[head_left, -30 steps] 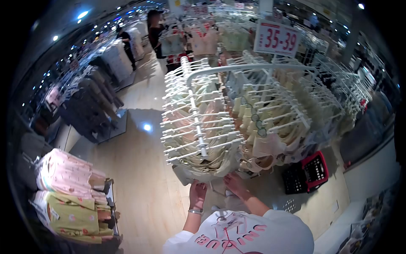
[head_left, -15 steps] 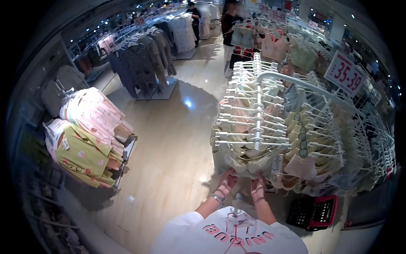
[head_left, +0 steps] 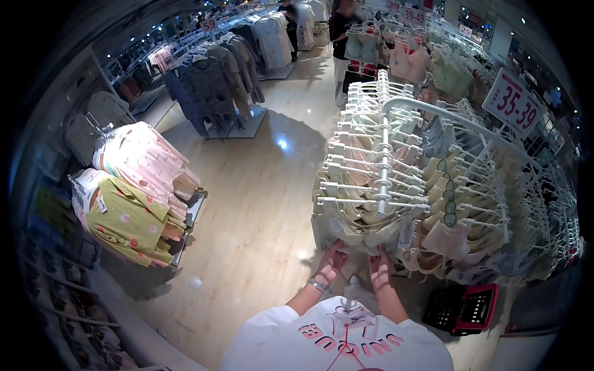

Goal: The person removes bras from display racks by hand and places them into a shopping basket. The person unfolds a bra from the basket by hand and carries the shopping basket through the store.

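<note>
A pale cream bra (head_left: 356, 238) hangs frontmost on the near rack, clipped to a white hanger (head_left: 352, 201). At its lower left edge is my left hand (head_left: 331, 262), fingers closed on the fabric; a silver watch or bracelet circles that wrist. My right hand (head_left: 380, 267) pinches the same lower edge further right, the two hands slightly apart. A white price tag (head_left: 406, 236) dangles to the right of the bra. Behind it, several more pastel bras hang in a row along a white rail (head_left: 383, 154). The fingertips are partly hidden by the cloth.
More bras fill the adjoining rack (head_left: 476, 216) at right, below a 35-39 sign (head_left: 513, 102). A black and red shopping basket (head_left: 461, 309) stands on the floor. Pyjama racks (head_left: 133, 216) line the left side of the aisle (head_left: 247, 229). Two people stand at the far end.
The whole view has shifted slightly, with the racks appearing a little further right. Both hands stay at the bra's lower edge.
</note>
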### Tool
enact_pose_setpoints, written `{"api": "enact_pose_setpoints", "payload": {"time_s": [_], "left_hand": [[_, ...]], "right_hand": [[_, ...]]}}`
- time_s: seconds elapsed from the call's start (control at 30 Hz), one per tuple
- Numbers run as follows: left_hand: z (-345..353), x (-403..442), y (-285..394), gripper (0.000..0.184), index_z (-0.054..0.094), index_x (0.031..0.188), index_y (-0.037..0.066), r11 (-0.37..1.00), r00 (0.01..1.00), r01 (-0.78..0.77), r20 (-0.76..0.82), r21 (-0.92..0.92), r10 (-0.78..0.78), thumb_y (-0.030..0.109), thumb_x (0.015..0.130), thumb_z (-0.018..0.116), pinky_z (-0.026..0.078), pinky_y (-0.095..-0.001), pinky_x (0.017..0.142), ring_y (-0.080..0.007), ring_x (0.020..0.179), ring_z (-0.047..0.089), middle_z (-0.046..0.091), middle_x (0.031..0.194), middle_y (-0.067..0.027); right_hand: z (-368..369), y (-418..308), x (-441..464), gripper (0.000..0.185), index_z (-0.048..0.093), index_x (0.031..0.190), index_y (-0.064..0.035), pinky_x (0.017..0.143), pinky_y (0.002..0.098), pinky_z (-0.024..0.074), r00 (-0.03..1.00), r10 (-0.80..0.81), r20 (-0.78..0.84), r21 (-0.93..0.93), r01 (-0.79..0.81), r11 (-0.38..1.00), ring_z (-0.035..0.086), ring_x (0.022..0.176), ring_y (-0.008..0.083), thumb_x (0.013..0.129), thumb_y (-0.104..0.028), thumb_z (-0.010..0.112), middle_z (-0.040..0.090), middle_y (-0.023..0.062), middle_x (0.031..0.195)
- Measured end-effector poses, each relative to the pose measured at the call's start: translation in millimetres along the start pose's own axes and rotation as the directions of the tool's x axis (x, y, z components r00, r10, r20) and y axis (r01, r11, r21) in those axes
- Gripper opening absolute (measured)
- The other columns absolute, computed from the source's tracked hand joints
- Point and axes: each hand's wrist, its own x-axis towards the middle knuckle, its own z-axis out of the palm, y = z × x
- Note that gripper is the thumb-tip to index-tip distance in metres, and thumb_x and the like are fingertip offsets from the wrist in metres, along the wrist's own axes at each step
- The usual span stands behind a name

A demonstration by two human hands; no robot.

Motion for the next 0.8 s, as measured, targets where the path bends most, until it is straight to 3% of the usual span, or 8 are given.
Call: {"api": "enact_pose_setpoints", "payload": {"time_s": [0.13, 0.23, 0.37, 0.47, 0.63, 0.8], "left_hand": [[25.4, -11.2, 3.8, 0.016, 0.058, 0.097, 0.012, 1.000, 0.998, -0.014, -0.058, -0.003, 0.014, 0.016, 0.082, 0.061, 0.042, -0.0282, 0.073, -0.0117, 0.084, 0.056, 0.061, 0.095, -0.0003], [28.3, -11.2, 5.3, 0.019, 0.056, 0.101, 0.011, 0.998, 0.996, -0.061, -0.063, 0.035, 0.063, 0.016, 0.083, 0.059, 0.040, -0.0282, 0.080, -0.0122, 0.093, 0.054, 0.060, 0.100, -0.0008], [34.7, -13.3, 9.2, 0.023, 0.055, 0.106, 0.010, 0.998, 0.998, -0.059, -0.017, 0.017, 0.059, 0.015, 0.083, 0.059, 0.041, -0.0270, 0.080, -0.0130, 0.094, 0.054, 0.060, 0.101, -0.0014], [32.8, -11.7, 9.0, 0.025, 0.054, 0.107, 0.009, 0.998, 0.998, -0.063, 0.003, 0.001, 0.063, 0.015, 0.083, 0.059, 0.042, -0.0266, 0.077, -0.0133, 0.091, 0.055, 0.060, 0.101, -0.0015], [22.6, -6.6, 4.8, 0.023, 0.056, 0.106, 0.009, 0.998, 0.998, -0.066, 0.007, -0.005, 0.066, 0.015, 0.083, 0.058, 0.044, -0.0276, 0.071, -0.0135, 0.085, 0.057, 0.060, 0.101, -0.0018], [18.8, -2.0, 1.3, 0.023, 0.056, 0.106, 0.011, 0.998, 0.998, -0.065, 0.006, -0.019, 0.065, 0.016, 0.084, 0.058, 0.043, -0.0274, 0.073, -0.0130, 0.087, 0.056, 0.061, 0.101, -0.0013]], "right_hand": [[2.2, -0.4, -1.1, 0.019, 0.057, 0.098, -0.0124, 0.058, 0.0234, 0.0462, 1.000, -0.020, 0.022, 0.019, 0.019, 1.000, 0.059, 0.076, 0.0101, 0.081, -0.018, 0.065, 0.063, -0.0012, 0.089], [0.5, -1.4, -1.0, 0.020, 0.056, 0.100, -0.0117, 0.061, 0.0242, 0.0465, 0.998, -0.021, 0.055, 0.054, 0.018, 0.998, 0.059, 0.078, 0.0110, 0.082, -0.017, 0.063, 0.063, -0.0005, 0.091], [15.2, -10.0, -18.5, 0.025, 0.053, 0.108, -0.0090, 0.071, 0.0257, 0.0467, 0.981, -0.052, 0.186, 0.034, 0.046, 0.998, 0.057, 0.089, 0.0134, 0.085, -0.016, 0.060, 0.060, 0.0020, 0.102], [21.5, -10.8, -22.1, 0.027, 0.052, 0.110, -0.0080, 0.075, 0.0260, 0.0459, 0.980, -0.054, 0.190, 0.026, 0.050, 0.998, 0.056, 0.093, 0.0147, 0.085, -0.017, 0.059, 0.059, 0.0025, 0.105], [15.7, -5.4, -13.1, 0.026, 0.053, 0.108, -0.0084, 0.073, 0.0264, 0.0463, 0.976, -0.016, 0.217, 0.019, 0.012, 1.000, 0.057, 0.091, 0.0154, 0.085, -0.018, 0.059, 0.059, 0.0023, 0.103], [-1.2, 1.7, -0.9, 0.019, 0.057, 0.104, -0.0110, 0.069, 0.0277, 0.0475, 0.983, 0.009, 0.185, 0.018, -0.013, 1.000, 0.057, 0.088, 0.0158, 0.086, -0.018, 0.057, 0.060, 0.0017, 0.103]]}}
